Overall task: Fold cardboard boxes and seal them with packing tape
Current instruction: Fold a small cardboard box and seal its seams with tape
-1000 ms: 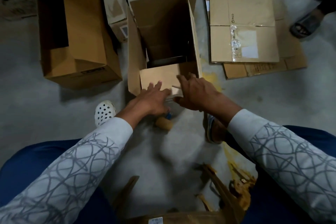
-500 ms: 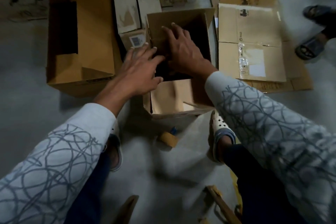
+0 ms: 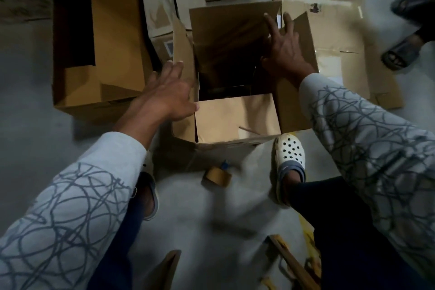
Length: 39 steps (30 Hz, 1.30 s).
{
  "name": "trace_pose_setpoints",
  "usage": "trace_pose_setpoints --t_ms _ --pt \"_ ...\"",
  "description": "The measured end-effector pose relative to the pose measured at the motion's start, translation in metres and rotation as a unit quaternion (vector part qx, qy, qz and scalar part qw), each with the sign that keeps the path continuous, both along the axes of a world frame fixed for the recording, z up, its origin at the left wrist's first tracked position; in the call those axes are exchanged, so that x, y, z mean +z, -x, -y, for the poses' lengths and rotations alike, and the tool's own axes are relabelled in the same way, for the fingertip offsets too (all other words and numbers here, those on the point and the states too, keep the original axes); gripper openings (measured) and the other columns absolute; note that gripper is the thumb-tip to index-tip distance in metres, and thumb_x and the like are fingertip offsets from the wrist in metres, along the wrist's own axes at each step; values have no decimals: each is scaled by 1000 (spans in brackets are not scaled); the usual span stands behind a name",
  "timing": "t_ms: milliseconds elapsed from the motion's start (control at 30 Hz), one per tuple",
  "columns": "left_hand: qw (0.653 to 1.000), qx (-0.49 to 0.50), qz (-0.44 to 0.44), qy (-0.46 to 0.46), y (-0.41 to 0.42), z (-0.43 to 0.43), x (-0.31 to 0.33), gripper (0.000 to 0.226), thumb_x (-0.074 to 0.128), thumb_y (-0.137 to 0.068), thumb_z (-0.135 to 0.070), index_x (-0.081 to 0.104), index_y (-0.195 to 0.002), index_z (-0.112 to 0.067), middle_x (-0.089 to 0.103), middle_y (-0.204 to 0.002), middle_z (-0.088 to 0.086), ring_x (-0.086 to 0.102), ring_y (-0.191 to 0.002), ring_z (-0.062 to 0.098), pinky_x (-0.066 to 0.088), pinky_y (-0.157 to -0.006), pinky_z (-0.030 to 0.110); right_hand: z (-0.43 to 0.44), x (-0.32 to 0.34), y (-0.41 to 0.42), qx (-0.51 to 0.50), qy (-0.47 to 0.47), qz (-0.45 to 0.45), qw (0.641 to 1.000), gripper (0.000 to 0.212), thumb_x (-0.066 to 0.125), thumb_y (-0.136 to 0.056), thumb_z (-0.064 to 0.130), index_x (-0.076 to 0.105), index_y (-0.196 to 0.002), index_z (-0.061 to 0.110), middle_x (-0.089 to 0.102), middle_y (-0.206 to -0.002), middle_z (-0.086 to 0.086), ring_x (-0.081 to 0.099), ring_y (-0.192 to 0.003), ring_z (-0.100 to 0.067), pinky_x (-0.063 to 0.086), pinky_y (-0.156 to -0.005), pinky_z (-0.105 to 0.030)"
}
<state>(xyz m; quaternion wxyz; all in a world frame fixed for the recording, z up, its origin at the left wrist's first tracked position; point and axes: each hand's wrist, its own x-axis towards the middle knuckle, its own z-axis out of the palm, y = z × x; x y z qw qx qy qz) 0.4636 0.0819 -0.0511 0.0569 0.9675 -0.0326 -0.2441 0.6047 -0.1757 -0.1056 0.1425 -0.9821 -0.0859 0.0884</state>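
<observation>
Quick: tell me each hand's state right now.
Left hand: open, fingers straight, against the left flap of the box.
Right hand: open, fingers spread on the right flap.

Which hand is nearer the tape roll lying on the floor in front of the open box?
Left. The left hand is at the open box's left flap, just beyond the tape roll. The right hand is farther off, up on the right flap.

cardboard box [image 3: 235, 116]: brown, upright on floor, top open, four flaps raised, inside dark | packing tape roll [image 3: 217, 176]: brown, on floor just beside box's near side, blurred
</observation>
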Motion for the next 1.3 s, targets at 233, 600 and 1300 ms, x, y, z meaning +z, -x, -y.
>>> trace_pose_setpoints --t_ms 233,600,1300 --pt "1000 -8 -15 -8 0 12 1 65 60 -96 -50 38 -153 -27 -8 -170 8 -11 -156 30 4 -125 52 -34 9 -20 63 -14 54 996 98 71 -88 15 11 -161 39 -11 -166 -23 16 -147 -55 35 -116 -54" --pt "1000 -10 -22 -6 -9 11 3 63 60 -97 -49 41 -152 -27 -5 -170 11 -9 -156 31 7 -124 53 -22 6 9 111 63 33 991 39 67 -89 27 61 -127 24 51 -130 -14 60 -107 -47 49 -91 -65" --pt "949 58 -204 233 17 85 -37 106 61 -97 -18 -26 -156 -28 -23 -167 6 2 -157 28 20 -124 40 -41 -28 206 -22 -146 -33 989 54 68 -86 14 56 -137 5 37 -154 -23 42 -137 -40 45 -107 -50"
